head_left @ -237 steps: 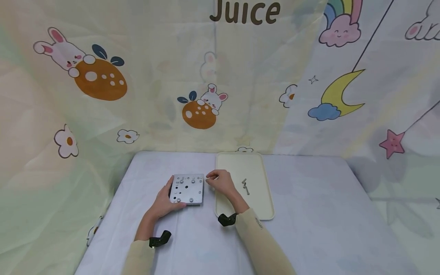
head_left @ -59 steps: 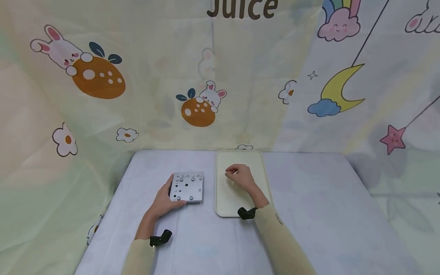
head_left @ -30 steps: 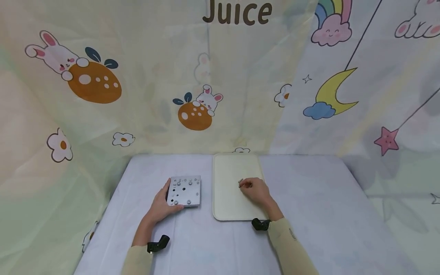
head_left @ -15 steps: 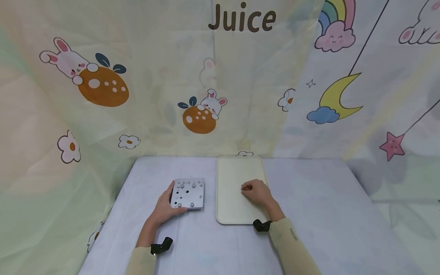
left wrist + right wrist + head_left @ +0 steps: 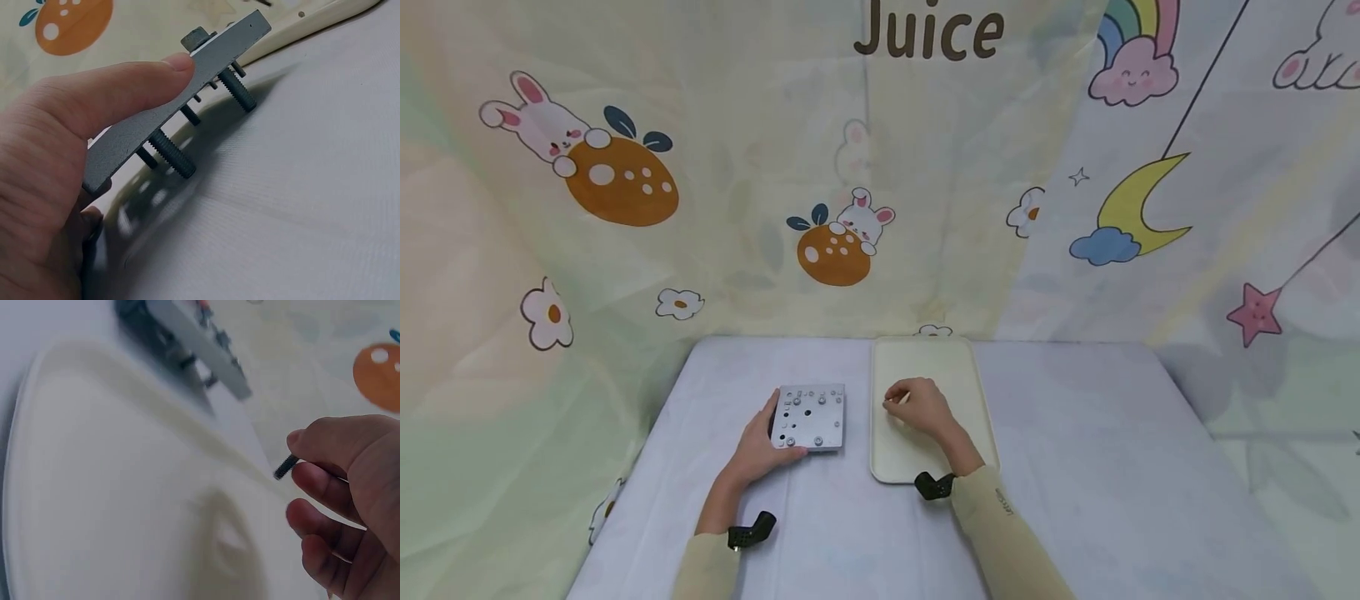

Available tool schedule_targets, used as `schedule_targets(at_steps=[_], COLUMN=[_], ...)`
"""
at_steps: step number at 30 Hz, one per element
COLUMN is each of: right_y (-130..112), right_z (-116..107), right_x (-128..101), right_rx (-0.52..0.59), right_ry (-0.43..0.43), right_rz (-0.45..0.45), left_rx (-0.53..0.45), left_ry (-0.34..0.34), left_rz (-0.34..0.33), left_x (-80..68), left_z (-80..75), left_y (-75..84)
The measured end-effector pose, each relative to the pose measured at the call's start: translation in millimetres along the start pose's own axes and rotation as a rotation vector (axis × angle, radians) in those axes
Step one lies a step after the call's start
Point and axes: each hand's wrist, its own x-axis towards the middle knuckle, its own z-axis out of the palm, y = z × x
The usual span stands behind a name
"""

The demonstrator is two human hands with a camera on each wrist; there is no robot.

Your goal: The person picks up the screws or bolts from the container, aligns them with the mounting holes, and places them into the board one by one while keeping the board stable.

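Cream tray (image 5: pixel 958 367) on the lilac table (image 5: pixel 1112 467), its visible surface bare, with the right hand (image 5: pixel 917 407) above its left half, fingers curled and pinching a dark screw (image 5: pixel 286 467) whose tip pointed toward the plate and whose long axis ran level. Just left of the tray, grey metal plate (image 5: pixel 809 416) gripped at its near left edge by the left hand (image 5: pixel 758 450). Plate tilted, propped on threaded bolts (image 5: pixel 174 154) pointing down at the table; nothing seen between screw and plate.
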Motion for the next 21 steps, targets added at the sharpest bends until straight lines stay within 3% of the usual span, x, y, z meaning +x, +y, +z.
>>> schedule_targets(at_steps=[5,12,21], right_y=[-37.4,-82.2,-100.9], right_z=[17.1,37.9,60.0], right_x=[18.2,29.3,39.6], right_rx=[0.029,0.034,0.061], right_ry=[-0.043,-0.11,-0.156], right_rz=[-0.081,-0.112,-0.163], left_rx=[-0.013,-0.01,-0.021], left_ry=[0.006,-0.015,-0.032], left_rz=[0.012,-0.015,0.007], left_x=[3.0,0.6,3.2], left_z=[-3.1,-5.2,-6.3], left_y=[2.9,0.9,2.2])
